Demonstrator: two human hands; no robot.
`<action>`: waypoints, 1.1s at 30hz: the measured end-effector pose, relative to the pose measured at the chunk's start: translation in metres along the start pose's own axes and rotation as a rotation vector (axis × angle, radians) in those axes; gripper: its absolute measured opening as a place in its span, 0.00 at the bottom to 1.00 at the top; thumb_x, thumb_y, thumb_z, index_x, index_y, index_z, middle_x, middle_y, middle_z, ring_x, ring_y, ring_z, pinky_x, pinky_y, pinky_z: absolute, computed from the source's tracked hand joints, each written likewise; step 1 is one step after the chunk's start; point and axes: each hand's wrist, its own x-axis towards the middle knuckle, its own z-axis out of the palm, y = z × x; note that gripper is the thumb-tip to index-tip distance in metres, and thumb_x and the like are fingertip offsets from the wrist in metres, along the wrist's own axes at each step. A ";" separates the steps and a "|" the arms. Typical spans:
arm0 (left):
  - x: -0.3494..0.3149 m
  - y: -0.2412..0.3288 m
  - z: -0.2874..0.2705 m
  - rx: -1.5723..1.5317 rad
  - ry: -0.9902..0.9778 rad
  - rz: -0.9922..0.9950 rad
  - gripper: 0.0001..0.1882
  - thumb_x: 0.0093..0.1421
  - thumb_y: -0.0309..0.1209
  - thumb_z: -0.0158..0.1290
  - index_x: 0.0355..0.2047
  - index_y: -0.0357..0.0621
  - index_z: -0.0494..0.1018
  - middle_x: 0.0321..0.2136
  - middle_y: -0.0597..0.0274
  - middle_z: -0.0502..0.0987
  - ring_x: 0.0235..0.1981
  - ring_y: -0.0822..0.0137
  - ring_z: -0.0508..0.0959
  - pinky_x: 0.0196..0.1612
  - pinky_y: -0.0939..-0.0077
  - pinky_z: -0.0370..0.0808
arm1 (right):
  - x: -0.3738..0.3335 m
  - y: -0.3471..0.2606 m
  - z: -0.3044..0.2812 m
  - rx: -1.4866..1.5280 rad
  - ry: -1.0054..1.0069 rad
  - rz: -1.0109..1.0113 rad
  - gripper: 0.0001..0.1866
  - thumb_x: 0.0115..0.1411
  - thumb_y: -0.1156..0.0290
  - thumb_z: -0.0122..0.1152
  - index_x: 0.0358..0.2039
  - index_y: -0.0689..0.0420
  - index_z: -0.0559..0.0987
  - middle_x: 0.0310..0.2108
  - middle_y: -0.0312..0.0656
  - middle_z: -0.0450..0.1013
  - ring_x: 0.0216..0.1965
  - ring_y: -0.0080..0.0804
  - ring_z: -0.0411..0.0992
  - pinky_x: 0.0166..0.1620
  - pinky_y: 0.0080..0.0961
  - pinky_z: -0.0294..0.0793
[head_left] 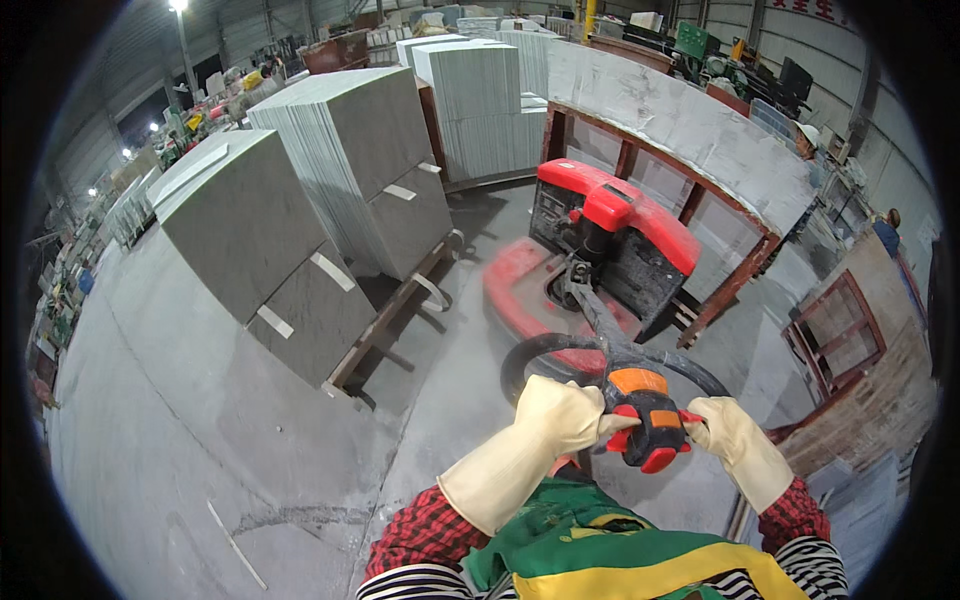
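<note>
Black and orange, the control handle (650,418) sits at four o'clock in the view. On its nine o'clock side, the gloved left hand (555,415) is curled closed around it; at three o'clock, the gloved right hand (735,440) grips the other side. From the handle, the red pallet truck (612,210) stands between eleven and twelve, grey slab stacks (250,225) at ten, and a wood-framed white panel (680,120) near twelve, behind the truck.
</note>
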 end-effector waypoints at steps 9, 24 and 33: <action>0.070 -0.096 0.008 0.021 -0.030 -0.031 0.42 0.56 0.75 0.45 0.15 0.48 0.79 0.12 0.57 0.77 0.13 0.57 0.77 0.21 0.58 0.71 | 0.086 0.014 0.007 -0.049 -0.003 0.094 0.30 0.67 0.39 0.51 0.30 0.57 0.76 0.25 0.52 0.74 0.30 0.60 0.75 0.33 0.49 0.73; 0.154 -0.199 -0.003 -0.301 -0.344 0.010 0.42 0.64 0.71 0.37 0.26 0.47 0.84 0.26 0.56 0.84 0.28 0.57 0.85 0.32 0.60 0.74 | 0.182 0.025 0.008 -0.168 -0.008 0.275 0.32 0.73 0.42 0.40 0.27 0.58 0.75 0.24 0.51 0.71 0.29 0.58 0.73 0.32 0.46 0.70; 0.164 -0.202 0.004 -0.299 -0.164 0.009 0.40 0.65 0.69 0.40 0.28 0.45 0.85 0.24 0.55 0.84 0.25 0.60 0.83 0.32 0.63 0.76 | 0.216 -0.006 -0.007 -0.206 0.126 0.270 0.30 0.72 0.45 0.44 0.26 0.58 0.76 0.24 0.51 0.72 0.30 0.58 0.73 0.34 0.46 0.70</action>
